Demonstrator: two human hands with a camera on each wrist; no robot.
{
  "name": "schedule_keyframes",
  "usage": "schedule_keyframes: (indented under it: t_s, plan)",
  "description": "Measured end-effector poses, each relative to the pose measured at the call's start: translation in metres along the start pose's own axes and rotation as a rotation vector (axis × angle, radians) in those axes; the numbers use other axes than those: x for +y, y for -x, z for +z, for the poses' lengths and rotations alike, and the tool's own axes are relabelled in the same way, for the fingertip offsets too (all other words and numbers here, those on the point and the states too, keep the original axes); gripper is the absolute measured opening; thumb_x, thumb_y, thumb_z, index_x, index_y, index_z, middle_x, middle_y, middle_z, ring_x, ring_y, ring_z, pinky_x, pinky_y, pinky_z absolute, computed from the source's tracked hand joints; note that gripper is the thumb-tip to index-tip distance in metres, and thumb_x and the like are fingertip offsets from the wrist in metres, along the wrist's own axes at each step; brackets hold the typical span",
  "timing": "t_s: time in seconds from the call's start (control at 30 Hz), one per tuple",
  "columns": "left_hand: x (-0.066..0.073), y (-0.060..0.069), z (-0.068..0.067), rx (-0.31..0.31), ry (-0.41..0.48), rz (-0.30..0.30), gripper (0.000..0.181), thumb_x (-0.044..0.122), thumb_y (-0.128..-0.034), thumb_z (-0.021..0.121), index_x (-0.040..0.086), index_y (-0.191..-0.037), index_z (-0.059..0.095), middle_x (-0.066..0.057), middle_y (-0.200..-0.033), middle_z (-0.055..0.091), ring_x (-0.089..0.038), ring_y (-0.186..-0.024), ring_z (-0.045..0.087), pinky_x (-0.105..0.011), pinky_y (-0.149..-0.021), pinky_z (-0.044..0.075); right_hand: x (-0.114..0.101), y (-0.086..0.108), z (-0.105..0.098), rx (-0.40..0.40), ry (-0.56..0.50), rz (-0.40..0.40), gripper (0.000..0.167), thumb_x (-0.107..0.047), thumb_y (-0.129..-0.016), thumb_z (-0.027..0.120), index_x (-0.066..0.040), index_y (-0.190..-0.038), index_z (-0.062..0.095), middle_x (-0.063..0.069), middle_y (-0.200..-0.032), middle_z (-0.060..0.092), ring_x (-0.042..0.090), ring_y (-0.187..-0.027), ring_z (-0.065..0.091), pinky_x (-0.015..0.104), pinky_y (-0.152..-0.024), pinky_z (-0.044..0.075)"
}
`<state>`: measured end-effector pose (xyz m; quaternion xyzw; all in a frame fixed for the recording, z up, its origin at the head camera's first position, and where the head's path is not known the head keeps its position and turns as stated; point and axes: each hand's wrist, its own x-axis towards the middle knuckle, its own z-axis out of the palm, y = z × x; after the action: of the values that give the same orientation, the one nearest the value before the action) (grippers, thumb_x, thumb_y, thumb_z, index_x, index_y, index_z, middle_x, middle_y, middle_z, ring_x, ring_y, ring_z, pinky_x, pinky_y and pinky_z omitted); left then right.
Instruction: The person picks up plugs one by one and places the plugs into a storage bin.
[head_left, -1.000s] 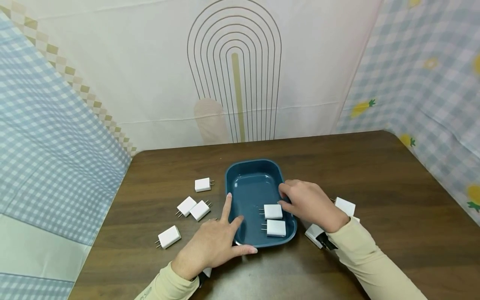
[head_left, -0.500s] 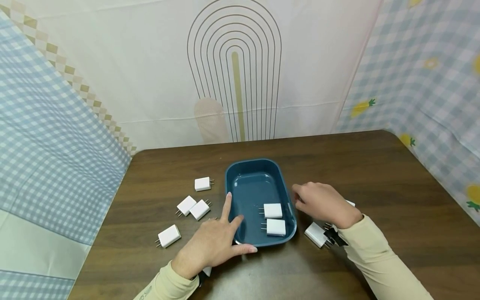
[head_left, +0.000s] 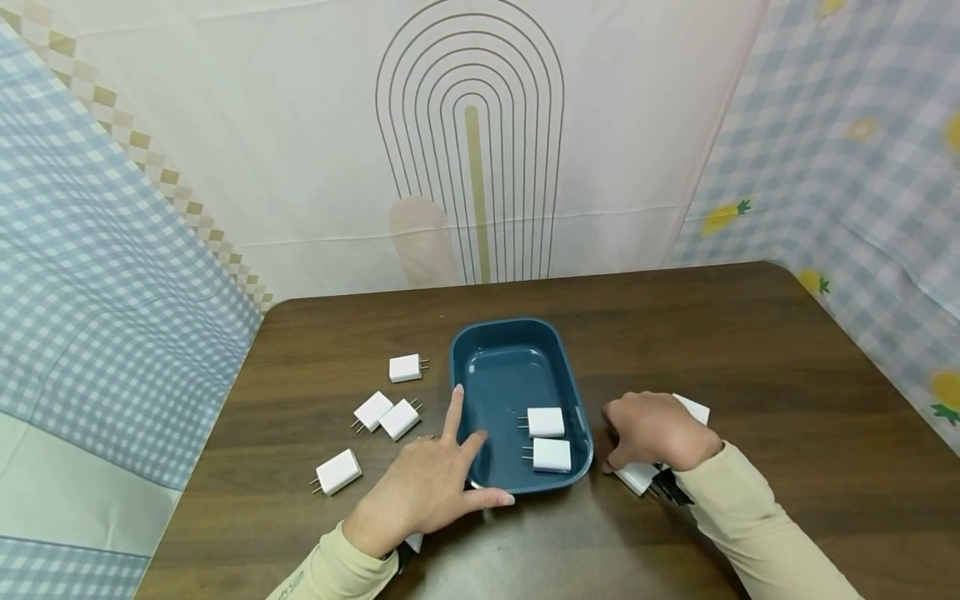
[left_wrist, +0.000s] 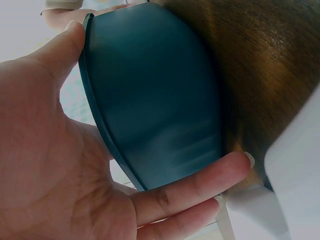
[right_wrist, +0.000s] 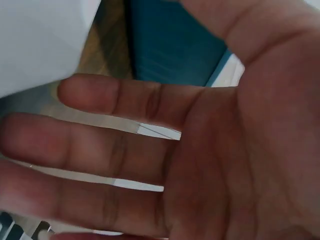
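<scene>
At the left of the desk (head_left: pixel 240 508), in the head view, a white charger (head_left: pixel 337 472) is laid with its prongs turned toward the lower left. Farther right, a second charger (head_left: pixel 372 412) and a third charger (head_left: pixel 400 421) are set close together, and a fourth charger (head_left: pixel 406 367) is placed beyond them, prongs to the right. A fifth charger (head_left: pixel 414 542) is mostly covered by the left wrist. The left hand (head_left: pixel 423 487) is rested at the near left corner of the blue tray (head_left: pixel 510 367), its grip wide and its fingers spread. From the head, one fingertip is seen inside the tray; only by the left wrist view is the outer wall shown there, with the thumb at the rim and two fingers stretched along that wall. Inside the tray, near its right side, a sixth charger (head_left: pixel 546 422) and a seventh charger (head_left: pixel 551 456) are laid side by side, prongs to the left. The right hand (head_left: pixel 651 429) is held over an eighth charger (head_left: pixel 637 477), its fingers largely hidden from the head; in the right wrist view they are seen stretched out, the grip wide. Whether that charger is touched cannot be told. A ninth charger (head_left: pixel 692 407) is partly covered by the right hand.
</scene>
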<state>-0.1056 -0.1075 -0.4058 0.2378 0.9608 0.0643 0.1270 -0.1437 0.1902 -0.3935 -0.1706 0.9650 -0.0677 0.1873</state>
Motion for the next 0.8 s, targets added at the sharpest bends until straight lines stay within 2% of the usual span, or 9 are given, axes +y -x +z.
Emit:
schedule_keyframes:
  t_s: [0.13, 0.27, 0.53, 0.63, 0.73, 0.8]
  plan:
    - [-0.0004, -0.0001, -0.0005, -0.006, 0.002, -0.003, 0.093, 0.085, -0.0833, 0.048, 0.018, -0.147, 0.055, -0.024, -0.17, 0.003, -0.037, -0.079, 0.07, -0.045, -0.073, 0.055, 0.0001, 0.0014, 0.0033, 0.018, 0.049, -0.007, 0.038, -0.037, -0.063, 0.09, -0.017, -0.068, 0.058, -0.004, -0.067, 0.058, 0.014, -0.06, 0.053, 0.036, -0.056, 0.044]
    - [-0.0004, -0.0004, -0.0008, -0.007, 0.003, -0.002, 0.093, 0.086, -0.0831, 0.047, 0.018, -0.147, 0.055, -0.024, -0.17, 0.003, -0.035, -0.076, 0.07, -0.044, -0.071, 0.054, -0.0005, 0.0007, 0.0053, 0.037, 0.071, -0.031, 0.034, -0.031, -0.06, 0.087, -0.018, -0.066, 0.057, -0.004, -0.066, 0.059, 0.015, -0.061, 0.053, 0.037, -0.056, 0.044]
    - [-0.0005, -0.0001, -0.0007, 0.006, 0.016, 0.004, 0.092, 0.084, -0.0835, 0.05, 0.017, -0.146, 0.056, -0.025, -0.169, 0.002, -0.035, -0.075, 0.07, -0.042, -0.071, 0.055, -0.0018, -0.0038, 0.0034, 0.004, 0.018, -0.03, 0.025, -0.014, -0.074, 0.081, -0.015, -0.064, 0.057, -0.002, -0.062, 0.053, 0.015, -0.057, 0.048, 0.032, -0.052, 0.037]
    - [-0.0005, 0.0003, -0.0006, 0.001, 0.022, 0.002, 0.091, 0.083, -0.0838, 0.05, 0.016, -0.146, 0.056, -0.025, -0.169, 0.002, -0.036, -0.078, 0.07, -0.042, -0.072, 0.055, -0.0008, -0.0051, 0.0012, 0.022, -0.033, -0.038, 0.021, -0.009, -0.079, 0.076, -0.015, -0.068, 0.059, -0.002, -0.061, 0.052, 0.014, -0.056, 0.048, 0.03, -0.052, 0.036]
    - [-0.0003, 0.0005, -0.0005, -0.003, 0.028, -0.002, 0.091, 0.083, -0.0839, 0.05, 0.016, -0.146, 0.056, -0.024, -0.169, 0.002, -0.037, -0.081, 0.071, -0.043, -0.074, 0.055, 0.001, -0.0058, -0.0016, 0.063, -0.064, -0.08, 0.009, -0.007, -0.082, 0.072, -0.014, -0.078, 0.067, -0.005, -0.065, 0.058, 0.011, -0.057, 0.05, 0.029, -0.053, 0.038]
    - [-0.0001, 0.0006, -0.0005, -0.003, 0.029, -0.003, 0.091, 0.083, -0.0839, 0.05, 0.016, -0.146, 0.056, -0.024, -0.169, 0.002, -0.038, -0.084, 0.071, -0.044, -0.076, 0.055, 0.0023, -0.0053, -0.0042, 0.096, -0.061, -0.113, 0.007, -0.008, -0.084, 0.071, -0.015, -0.082, 0.071, -0.007, -0.067, 0.061, 0.009, -0.057, 0.051, 0.029, -0.054, 0.04]
